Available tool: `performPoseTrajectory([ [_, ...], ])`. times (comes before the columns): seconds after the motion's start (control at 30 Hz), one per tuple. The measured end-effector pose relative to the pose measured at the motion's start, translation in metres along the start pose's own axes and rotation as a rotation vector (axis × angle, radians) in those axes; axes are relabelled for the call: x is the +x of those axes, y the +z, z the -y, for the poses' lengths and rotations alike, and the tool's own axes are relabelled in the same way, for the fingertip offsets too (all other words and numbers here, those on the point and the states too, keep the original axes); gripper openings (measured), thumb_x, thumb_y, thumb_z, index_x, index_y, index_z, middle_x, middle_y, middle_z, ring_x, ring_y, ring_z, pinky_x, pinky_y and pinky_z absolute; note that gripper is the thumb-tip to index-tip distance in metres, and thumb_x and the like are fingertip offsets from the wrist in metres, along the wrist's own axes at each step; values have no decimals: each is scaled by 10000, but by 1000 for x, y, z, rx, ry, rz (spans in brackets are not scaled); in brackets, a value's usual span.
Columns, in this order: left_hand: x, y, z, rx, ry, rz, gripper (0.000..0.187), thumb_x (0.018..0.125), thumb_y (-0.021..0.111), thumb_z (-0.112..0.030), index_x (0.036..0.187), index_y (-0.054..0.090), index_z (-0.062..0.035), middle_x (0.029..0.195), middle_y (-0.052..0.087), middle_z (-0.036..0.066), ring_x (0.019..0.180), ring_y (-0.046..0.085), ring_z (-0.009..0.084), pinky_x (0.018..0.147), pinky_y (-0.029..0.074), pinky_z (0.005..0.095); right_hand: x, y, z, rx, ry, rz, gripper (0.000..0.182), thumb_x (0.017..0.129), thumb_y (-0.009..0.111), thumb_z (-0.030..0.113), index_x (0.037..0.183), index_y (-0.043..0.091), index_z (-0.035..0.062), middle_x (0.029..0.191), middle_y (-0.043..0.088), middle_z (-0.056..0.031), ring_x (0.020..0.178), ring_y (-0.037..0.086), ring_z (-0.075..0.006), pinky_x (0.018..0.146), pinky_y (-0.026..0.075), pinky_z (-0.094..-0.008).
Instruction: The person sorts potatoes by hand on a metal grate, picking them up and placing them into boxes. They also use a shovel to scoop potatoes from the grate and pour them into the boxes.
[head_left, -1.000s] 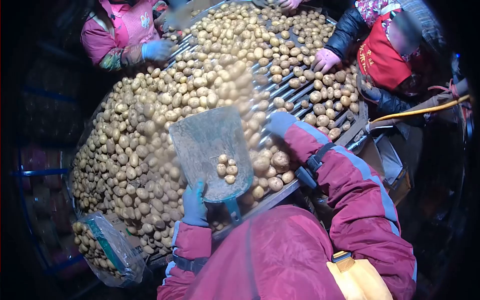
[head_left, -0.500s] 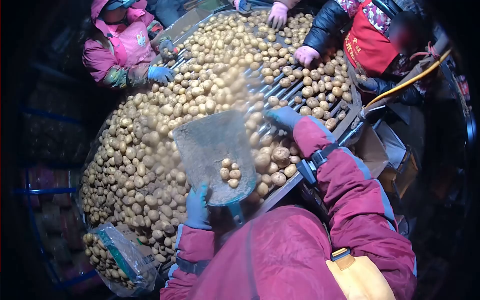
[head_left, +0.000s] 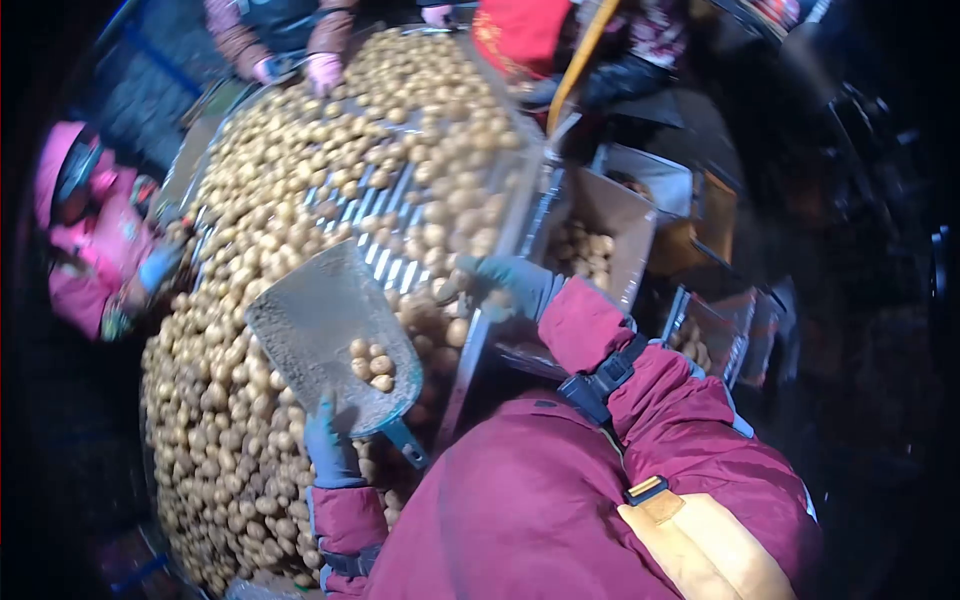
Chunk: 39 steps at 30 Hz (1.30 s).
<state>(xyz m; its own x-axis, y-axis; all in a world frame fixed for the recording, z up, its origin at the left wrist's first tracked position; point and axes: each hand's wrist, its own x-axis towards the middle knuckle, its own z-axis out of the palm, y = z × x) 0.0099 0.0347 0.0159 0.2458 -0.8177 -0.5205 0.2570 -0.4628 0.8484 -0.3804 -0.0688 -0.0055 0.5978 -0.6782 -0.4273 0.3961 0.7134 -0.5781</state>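
Observation:
A grey-green scoop point(head_left: 330, 315) with a short handle rests tilted on the potato heap, and several small potatoes point(head_left: 372, 364) lie in it. My left hand point(head_left: 330, 448), in a blue glove, grips the scoop's near left rim, its thumb over the edge. My right hand point(head_left: 512, 284), also gloved, is above the metal edge of the sorting table, right of the scoop. Its fingers curl around a potato point(head_left: 454, 288); motion blur softens the outline. Under both hands spreads a large heap of potatoes point(head_left: 230, 400).
Metal slats point(head_left: 375, 225) show between potatoes on the sorting table. Right of the table edge point(head_left: 470, 375) stand a cardboard box point(head_left: 625, 235) with potatoes inside and another open box point(head_left: 715, 325). A co-worker in pink point(head_left: 105, 230) is at the left; others stand at the far side.
The view has turned right, bringing the boxes in. My right hand has moved from over the slats to the table's right edge. My left hand stays on the scoop.

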Motion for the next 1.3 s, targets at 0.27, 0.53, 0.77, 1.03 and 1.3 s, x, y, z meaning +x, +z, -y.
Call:
performPoseTrajectory([
  [0.27, -7, 85, -23, -20, 6, 301, 444, 950, 647, -217, 1302, 544, 34, 1167, 635, 122, 975, 665, 227, 807, 584, 348, -141, -7, -53, -30, -165, -361, 438, 978, 569, 369, 1126, 656, -34, 933, 685, -113, 477, 477, -74, 452, 413, -202],
  [0.53, 16, 92, -17, 414, 211, 581, 387, 1002, 540, -221, 1291, 570, 35, 1181, 612, 132, 1018, 656, 230, 869, 589, 396, -272, -51, -126, 72, -559, -660, 347, 966, 566, 431, 1056, 622, 101, 862, 629, -41, 587, 540, -99, 434, 377, -225],
  [0.77, 12, 108, -15, 367, 113, 597, 349, 1021, 494, -173, 1284, 597, 32, 1189, 610, 100, 1039, 638, 192, 900, 576, 370, -469, -135, -154, 434, -369, -1674, 792, 874, 394, 802, 1200, 658, 131, 763, 618, 3, 467, 394, -97, 400, 256, -242],
  [1.03, -10, 113, -26, 186, -26, 524, 404, 1012, 533, -223, 1274, 592, 79, 1186, 611, 99, 1027, 627, 195, 920, 560, 362, -349, -97, -106, 514, -486, -818, 747, 977, 405, 642, 1302, 555, -14, 929, 694, -131, 663, 620, -185, 539, 489, -287],
  [1.3, -23, 93, -26, 29, -62, 319, 400, 956, 607, -195, 1255, 566, 67, 1148, 655, 143, 979, 679, 249, 862, 597, 402, -159, -20, -17, 331, -382, -384, 750, 1010, 389, 584, 1284, 553, -94, 975, 713, -201, 830, 712, -291, 772, 592, -416],
])
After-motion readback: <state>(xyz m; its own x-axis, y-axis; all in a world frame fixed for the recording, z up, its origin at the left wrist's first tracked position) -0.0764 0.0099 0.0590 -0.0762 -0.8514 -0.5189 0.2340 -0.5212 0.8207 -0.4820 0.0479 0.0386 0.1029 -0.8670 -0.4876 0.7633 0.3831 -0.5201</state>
